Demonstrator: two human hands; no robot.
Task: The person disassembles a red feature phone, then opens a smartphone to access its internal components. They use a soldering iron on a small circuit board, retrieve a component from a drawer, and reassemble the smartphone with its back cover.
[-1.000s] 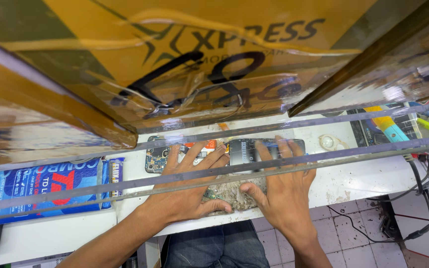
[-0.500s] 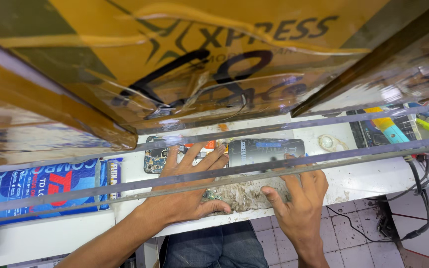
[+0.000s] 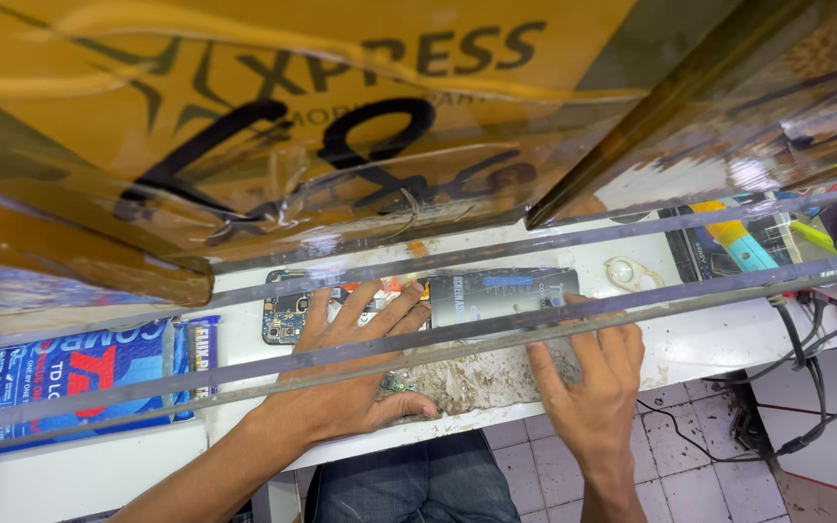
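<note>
- A white workbench (image 3: 690, 339) is standing over a tiled floor, and a clear shelf edge (image 3: 438, 334) with a yellow printed board (image 3: 244, 116) above it is crossing the head view and hiding part of the work.
- The left hand (image 3: 346, 378) is lying flat with fingers spread wide, pressing on an opened phone (image 3: 288, 310) whose circuit board is showing; it is holding nothing.
- The right hand (image 3: 593, 383) is resting with fingers loosely apart, fingertips touching the near end of a dark flat phone panel (image 3: 501, 291); it is gripping nothing that I can see.
- The phone is lying at the middle of the bench, just beside the panel, both behind a worn, dirty patch (image 3: 477, 378) of the surface.
- In my judgement, grit from this patch is risking to scratch the panel if the fingers are dragging it.
- Pressing with a flat palm is possibly bending the exposed board or small parts.
- A small loose part (image 3: 397, 384) near the left thumb is maybe rolling off the edge.
- The cables (image 3: 806, 387) hanging at the right are possibly catching the right arm.
</note>
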